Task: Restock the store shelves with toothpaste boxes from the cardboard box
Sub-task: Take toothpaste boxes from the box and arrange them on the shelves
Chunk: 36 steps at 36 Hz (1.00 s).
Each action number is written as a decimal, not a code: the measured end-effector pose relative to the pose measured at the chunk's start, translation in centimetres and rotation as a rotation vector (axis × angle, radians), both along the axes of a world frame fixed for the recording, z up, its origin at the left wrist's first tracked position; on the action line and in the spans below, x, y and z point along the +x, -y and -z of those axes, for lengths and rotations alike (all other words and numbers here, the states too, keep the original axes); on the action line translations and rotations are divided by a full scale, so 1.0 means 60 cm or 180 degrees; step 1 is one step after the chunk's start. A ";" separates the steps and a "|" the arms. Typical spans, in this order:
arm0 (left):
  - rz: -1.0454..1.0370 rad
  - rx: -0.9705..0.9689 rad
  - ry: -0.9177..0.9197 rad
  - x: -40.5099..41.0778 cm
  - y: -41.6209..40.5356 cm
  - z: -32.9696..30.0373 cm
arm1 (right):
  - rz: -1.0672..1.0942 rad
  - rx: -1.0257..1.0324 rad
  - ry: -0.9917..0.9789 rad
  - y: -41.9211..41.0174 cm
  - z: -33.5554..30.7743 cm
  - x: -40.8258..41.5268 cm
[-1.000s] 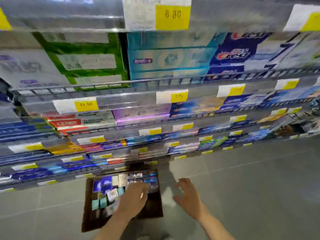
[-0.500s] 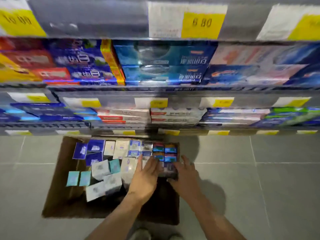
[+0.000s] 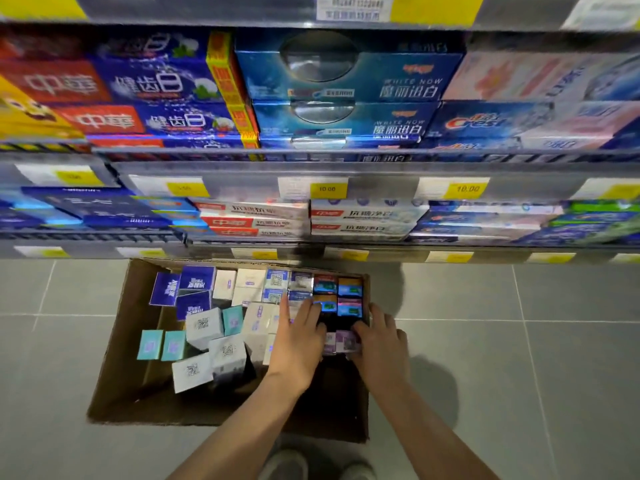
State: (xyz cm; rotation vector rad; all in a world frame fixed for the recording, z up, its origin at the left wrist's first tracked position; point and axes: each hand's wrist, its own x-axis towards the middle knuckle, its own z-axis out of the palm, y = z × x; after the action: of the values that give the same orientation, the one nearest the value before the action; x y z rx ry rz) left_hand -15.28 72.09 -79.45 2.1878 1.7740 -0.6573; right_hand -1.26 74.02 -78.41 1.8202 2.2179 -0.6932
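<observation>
Both hands have dropped into the cardboard box (image 3: pixel 114 341) on the floor; left hand (image 3: pixel 298 344) and right hand (image 3: pixel 381 348) now clasp purple toothpaste boxes (image 3: pixel 341 341) at its right edge; lift-out looks next.

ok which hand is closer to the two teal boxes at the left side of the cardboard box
Left. The left hand is in the box's middle, several packs right of the teal boxes. The right hand is farther right, by the box's right wall, at the purple packs.
</observation>
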 end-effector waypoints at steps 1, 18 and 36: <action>-0.0001 0.0023 0.0106 -0.004 0.002 -0.009 | 0.0001 0.0078 -0.0082 0.002 -0.007 0.004; -0.1016 0.0193 0.2251 -0.083 -0.031 -0.565 | 0.0333 -0.0277 -0.1204 -0.047 -0.595 0.016; -0.1874 0.0988 0.3015 -0.239 0.053 -1.040 | 0.1274 0.0357 -0.2618 0.019 -1.086 -0.002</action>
State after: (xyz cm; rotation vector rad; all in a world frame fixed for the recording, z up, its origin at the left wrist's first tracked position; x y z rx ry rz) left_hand -29.60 68.92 -17.02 1.5128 1.8203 0.7090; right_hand -1.38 72.87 -13.27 2.3650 2.3457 -1.6799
